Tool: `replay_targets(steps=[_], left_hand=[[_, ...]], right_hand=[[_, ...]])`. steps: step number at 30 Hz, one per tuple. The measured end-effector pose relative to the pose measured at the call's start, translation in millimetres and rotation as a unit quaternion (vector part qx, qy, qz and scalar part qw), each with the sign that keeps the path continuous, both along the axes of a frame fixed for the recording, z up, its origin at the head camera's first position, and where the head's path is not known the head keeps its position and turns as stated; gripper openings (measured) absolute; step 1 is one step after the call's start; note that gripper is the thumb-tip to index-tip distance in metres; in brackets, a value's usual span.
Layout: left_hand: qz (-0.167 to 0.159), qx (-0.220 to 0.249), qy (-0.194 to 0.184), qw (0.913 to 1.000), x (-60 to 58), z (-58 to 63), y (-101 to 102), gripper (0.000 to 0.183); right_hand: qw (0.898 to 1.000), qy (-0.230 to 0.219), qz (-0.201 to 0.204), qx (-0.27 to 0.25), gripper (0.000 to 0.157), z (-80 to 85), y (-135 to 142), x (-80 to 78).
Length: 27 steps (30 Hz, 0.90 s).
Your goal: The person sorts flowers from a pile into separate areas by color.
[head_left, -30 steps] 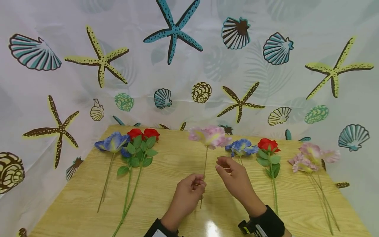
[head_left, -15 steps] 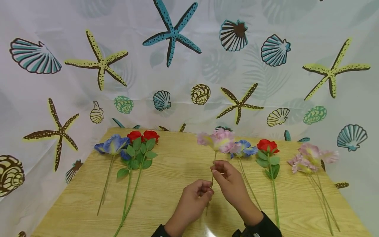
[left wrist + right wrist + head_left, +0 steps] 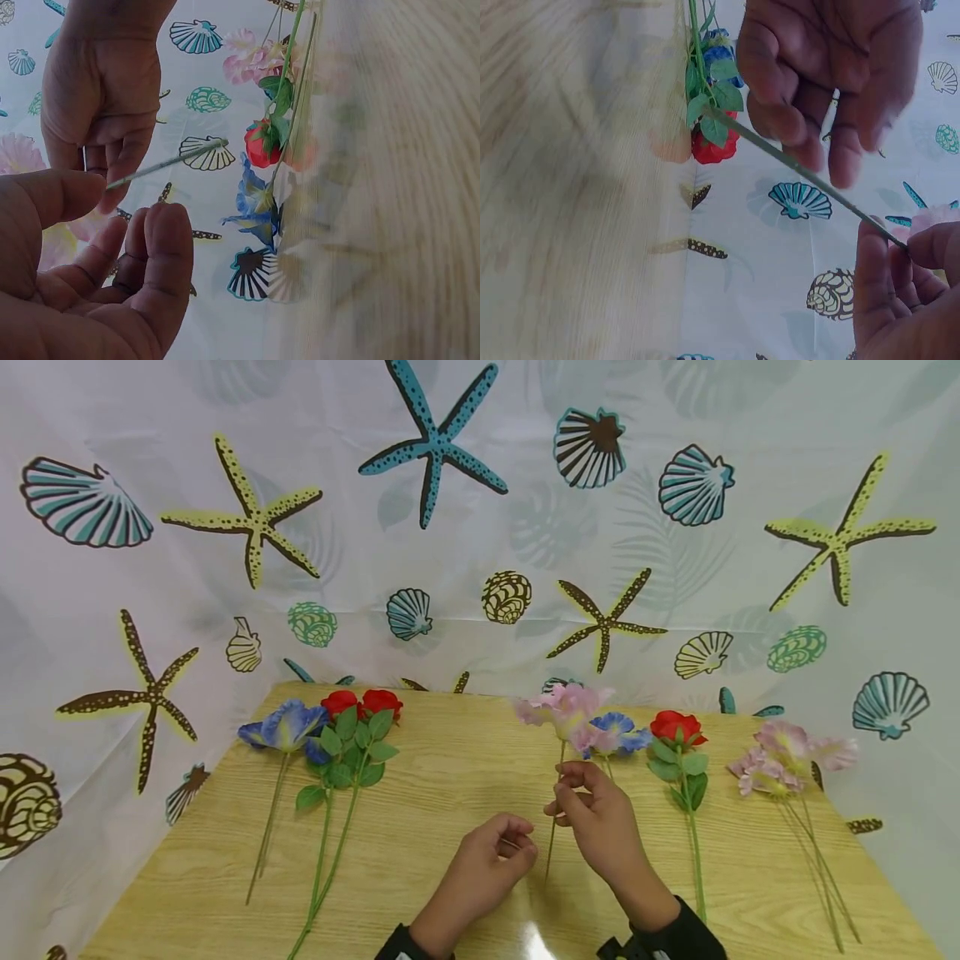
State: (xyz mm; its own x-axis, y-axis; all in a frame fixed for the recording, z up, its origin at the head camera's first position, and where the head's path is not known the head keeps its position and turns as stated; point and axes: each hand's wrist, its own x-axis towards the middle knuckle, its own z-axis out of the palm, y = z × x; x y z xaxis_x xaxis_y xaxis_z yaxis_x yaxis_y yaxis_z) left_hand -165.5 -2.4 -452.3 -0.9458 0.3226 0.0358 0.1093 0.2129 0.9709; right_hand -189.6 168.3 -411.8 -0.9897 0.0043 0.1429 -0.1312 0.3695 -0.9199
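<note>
My right hand pinches the thin green stem of a pink artificial flower between thumb and fingertips. The flower stands nearly upright above the table, its petals overlapping a blue flower behind. To the left of the stem, my left hand hovers with fingers loosely bent and nothing between them. In the left wrist view a gap shows between the left thumb and the fingers, and the stem lies beyond them.
On the wooden table, blue flowers and red roses lie at left. A single red rose and several pink flowers lie at right. A white cloth with shells and starfish hangs behind.
The pink flower has moved right. My left hand gripped its stem earlier and has let go; my right hand came in from the side and now holds it.
</note>
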Motion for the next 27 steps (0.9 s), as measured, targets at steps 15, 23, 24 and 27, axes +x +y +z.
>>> replay_targets(steps=[15,23,24,27], left_hand=[[0.064,-0.124,0.069,0.9878,-14.2,-6.9,-38.5,0.028],[0.085,-0.178,0.079,0.9771,-17.2,-5.7,-71.6,0.031],[0.085,-0.186,0.081,0.9754,-17.1,-4.5,-76.1,0.031],[0.092,-0.216,0.086,0.9683,-17.7,-1.1,-88.9,0.032]], right_hand=[[0.998,-0.046,-0.034,0.025,0.032,-18.5,46.3,-8.2],[0.994,-0.078,-0.051,0.048,0.04,-16.7,89.9,-9.7],[0.994,-0.077,-0.054,0.058,0.042,-16.2,96.0,-9.3],[0.992,-0.068,-0.065,0.08,0.043,-15.6,115.7,-8.3]])
